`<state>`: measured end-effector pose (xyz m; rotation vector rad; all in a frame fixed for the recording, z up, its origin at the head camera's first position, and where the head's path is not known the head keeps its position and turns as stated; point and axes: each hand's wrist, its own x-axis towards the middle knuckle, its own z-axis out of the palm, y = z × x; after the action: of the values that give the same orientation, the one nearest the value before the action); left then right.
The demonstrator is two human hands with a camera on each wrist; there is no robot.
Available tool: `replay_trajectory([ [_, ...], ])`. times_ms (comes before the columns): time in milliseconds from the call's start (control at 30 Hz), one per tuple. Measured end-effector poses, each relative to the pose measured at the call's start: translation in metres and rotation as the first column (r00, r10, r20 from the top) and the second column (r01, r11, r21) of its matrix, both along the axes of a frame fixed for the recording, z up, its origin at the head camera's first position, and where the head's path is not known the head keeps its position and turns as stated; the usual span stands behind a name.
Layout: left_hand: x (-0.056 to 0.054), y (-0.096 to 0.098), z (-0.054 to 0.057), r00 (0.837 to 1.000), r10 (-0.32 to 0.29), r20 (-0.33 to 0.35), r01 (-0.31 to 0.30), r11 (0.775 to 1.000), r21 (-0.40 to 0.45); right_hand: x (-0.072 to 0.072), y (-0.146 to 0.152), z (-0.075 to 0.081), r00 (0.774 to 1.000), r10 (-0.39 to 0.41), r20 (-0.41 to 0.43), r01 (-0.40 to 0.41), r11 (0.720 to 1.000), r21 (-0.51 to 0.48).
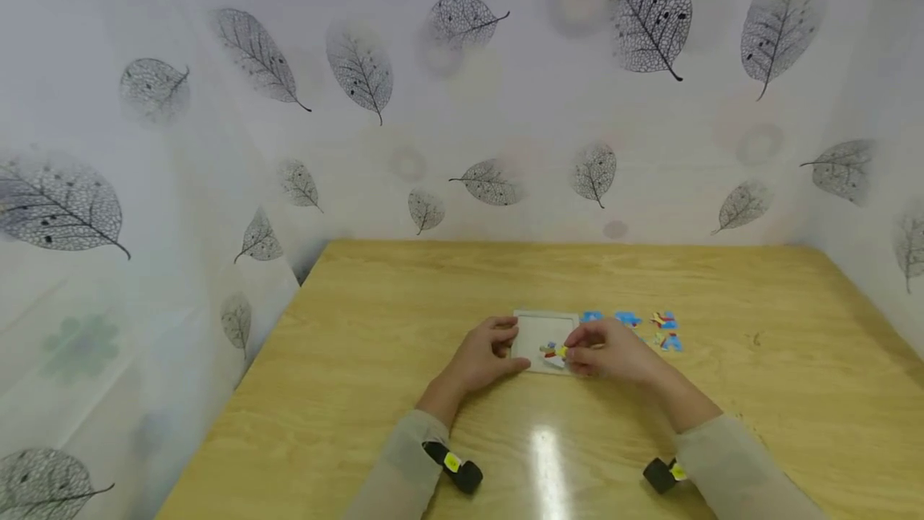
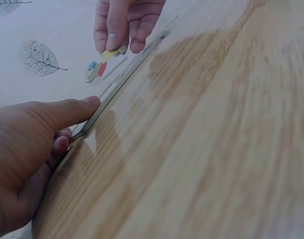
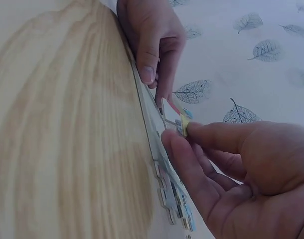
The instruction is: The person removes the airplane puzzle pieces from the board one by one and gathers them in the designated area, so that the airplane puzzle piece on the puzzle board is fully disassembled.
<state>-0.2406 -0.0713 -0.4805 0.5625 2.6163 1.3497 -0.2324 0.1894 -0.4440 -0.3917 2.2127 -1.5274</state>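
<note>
A shallow pale puzzle tray (image 1: 532,329) with a raised rim lies on the table. At its left side my left hand (image 1: 478,358) holds the frame, the thumb on the near edge and fingers along the left edge; the left wrist view shows the thumb (image 2: 74,110) pressing on the rim near a corner. Between thumb and fingers, my right hand (image 1: 617,351) pinches a jigsaw puzzle piece (image 1: 554,352) coloured yellow, red and blue. That piece is tilted over the tray's near right part, its pale underside (image 3: 168,111) showing in the right wrist view.
Several loose puzzle pieces (image 1: 670,342), mostly blue with red and yellow, lie right of the tray, some partly behind the right hand. The wooden table (image 1: 404,287) meets leaf-patterned sheeting (image 1: 534,119) at its back and sides.
</note>
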Motion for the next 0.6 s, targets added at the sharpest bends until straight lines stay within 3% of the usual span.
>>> replay_trajectory([
  [267, 0.0, 0.0, 0.0, 1.0, 0.006, 0.01, -0.006, 1.0, 0.002, -0.005, 0.014, 0.003, 0.998, 0.065, 0.025, -0.064, 0.998, -0.03],
  [600, 0.001, 0.0, 0.001, 1.0, 0.003, 0.02, -0.003, 1.0, 0.007, -0.012, 0.04, 0.001, 0.993, 0.086, 0.085, -0.078, 0.993, -0.094],
])
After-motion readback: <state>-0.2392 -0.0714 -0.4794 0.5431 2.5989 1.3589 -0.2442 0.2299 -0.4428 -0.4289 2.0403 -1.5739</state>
